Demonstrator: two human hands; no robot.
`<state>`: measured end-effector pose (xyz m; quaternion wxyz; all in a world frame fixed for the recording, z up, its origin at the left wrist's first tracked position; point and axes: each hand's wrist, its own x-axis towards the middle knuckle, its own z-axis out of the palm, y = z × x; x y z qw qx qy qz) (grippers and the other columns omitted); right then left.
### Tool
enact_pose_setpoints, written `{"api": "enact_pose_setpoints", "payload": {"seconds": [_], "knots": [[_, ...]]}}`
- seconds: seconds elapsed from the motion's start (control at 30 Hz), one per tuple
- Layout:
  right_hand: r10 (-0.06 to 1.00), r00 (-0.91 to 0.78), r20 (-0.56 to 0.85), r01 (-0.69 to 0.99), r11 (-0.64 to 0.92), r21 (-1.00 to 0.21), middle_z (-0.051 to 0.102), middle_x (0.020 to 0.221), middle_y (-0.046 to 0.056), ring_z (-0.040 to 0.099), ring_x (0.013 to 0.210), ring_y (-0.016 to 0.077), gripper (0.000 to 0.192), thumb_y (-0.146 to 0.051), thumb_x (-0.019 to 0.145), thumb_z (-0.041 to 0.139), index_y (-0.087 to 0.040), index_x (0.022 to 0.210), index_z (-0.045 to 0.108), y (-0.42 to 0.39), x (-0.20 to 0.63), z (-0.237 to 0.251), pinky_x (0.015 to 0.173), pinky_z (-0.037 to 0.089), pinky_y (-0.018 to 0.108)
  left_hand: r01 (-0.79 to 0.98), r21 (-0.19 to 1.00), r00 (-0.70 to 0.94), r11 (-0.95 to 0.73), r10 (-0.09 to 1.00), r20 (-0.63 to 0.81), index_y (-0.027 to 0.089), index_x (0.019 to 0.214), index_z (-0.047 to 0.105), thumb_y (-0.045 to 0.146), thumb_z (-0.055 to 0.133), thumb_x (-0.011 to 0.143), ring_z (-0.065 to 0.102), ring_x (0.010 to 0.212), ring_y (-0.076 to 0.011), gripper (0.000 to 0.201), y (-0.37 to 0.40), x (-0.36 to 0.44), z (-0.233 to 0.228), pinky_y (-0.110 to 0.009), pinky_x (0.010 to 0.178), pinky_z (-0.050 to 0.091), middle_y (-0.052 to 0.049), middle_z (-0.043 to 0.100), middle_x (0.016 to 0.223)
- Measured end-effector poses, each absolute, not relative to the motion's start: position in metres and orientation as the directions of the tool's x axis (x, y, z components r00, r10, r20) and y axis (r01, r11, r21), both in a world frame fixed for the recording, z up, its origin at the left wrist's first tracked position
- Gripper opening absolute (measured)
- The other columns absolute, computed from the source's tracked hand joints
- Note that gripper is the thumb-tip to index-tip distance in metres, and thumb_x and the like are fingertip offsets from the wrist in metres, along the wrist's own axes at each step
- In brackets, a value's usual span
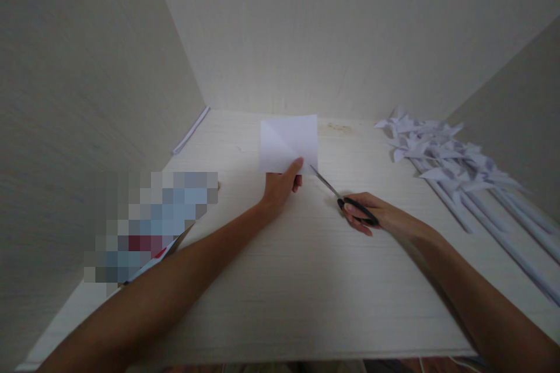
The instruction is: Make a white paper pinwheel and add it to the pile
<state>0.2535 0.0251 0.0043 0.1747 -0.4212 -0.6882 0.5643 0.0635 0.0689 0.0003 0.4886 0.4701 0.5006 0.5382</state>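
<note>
Two grips — left hand (280, 186) pinching white paper (289, 143), right hand (371, 215) closed around scissors (345, 201) at its corner.

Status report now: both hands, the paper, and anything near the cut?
Left hand holds paper square upright. Right hand grips scissors, blades at paper's lower corner. Paper pinwheels lie right, apart.
</note>
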Motion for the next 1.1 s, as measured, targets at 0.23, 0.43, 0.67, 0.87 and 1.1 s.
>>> {"api": "enact_pose_setpoints", "payload": {"seconds": [0.23,0.43,0.67,0.87,1.1], "knots": [[0.774,-0.585,-0.24,0.406,0.023,-0.914,0.041,0.041,-0.005,0.034,0.037,0.0052,0.045,-0.059,0.076,0.042,-0.017,0.06,0.041,0.0243,0.2522,0.0078,0.04,0.023,0.022,-0.1,0.995,-0.063,-0.027,0.998,0.021,0.016,0.037,0.039,0.031,0.054,0.071,0.033,0.03,-0.003,0.039,0.0696,0.0635,-0.0011,-0.018,0.034,0.026,0.005,0.04,0.034],[0.777,-0.585,-0.232,0.405,0.031,-0.914,0.041,0.041,-0.005,0.033,0.038,0.0053,0.045,-0.059,0.076,0.042,-0.017,0.058,0.041,0.0235,0.2513,0.009,0.04,0.024,0.023,-0.124,0.992,-0.078,-0.025,0.997,0.015,0.017,0.037,0.039,0.032,0.055,0.069,0.033,0.029,-0.0031,0.039,0.0712,0.0637,-0.003,-0.018,0.033,0.026,0.005,0.04,0.034],[0.771,-0.594,-0.231,0.418,0.051,-0.907,0.041,0.041,-0.005,0.034,0.038,0.0056,0.044,-0.056,0.079,0.041,-0.017,0.058,0.042,0.0247,0.2537,0.0067,0.041,0.025,0.022,-0.117,0.993,-0.079,-0.021,0.997,0.012,0.016,0.036,0.038,0.031,0.055,0.07,0.032,0.028,-0.0029,0.04,0.0709,0.0638,-0.0019,-0.018,0.033,0.026,0.005,0.038,0.032],[0.771,-0.6,-0.213,0.411,0.069,-0.909,0.041,0.04,-0.005,0.034,0.038,0.0056,0.044,-0.056,0.079,0.042,-0.017,0.056,0.04,0.0255,0.254,0.0041,0.042,0.026,0.022,-0.13,0.992,-0.08,-0.01,0.997,0.0,0.017,0.037,0.039,0.03,0.056,0.069,0.033,0.029,-0.0032,0.038,0.0709,0.0636,-0.0018,-0.018,0.033,0.026,0.005,0.039,0.032],[0.778,-0.586,-0.227,0.43,0.061,-0.901,0.041,0.04,-0.005,0.034,0.038,0.0053,0.044,-0.056,0.078,0.041,-0.017,0.057,0.04,0.0248,0.2528,0.0036,0.042,0.026,0.022,-0.144,0.989,-0.08,-0.028,0.997,0.016,0.017,0.037,0.038,0.03,0.056,0.069,0.032,0.028,-0.0031,0.038,0.0719,0.0634,-0.0031,-0.018,0.032,0.025,0.005,0.039,0.032]]}}
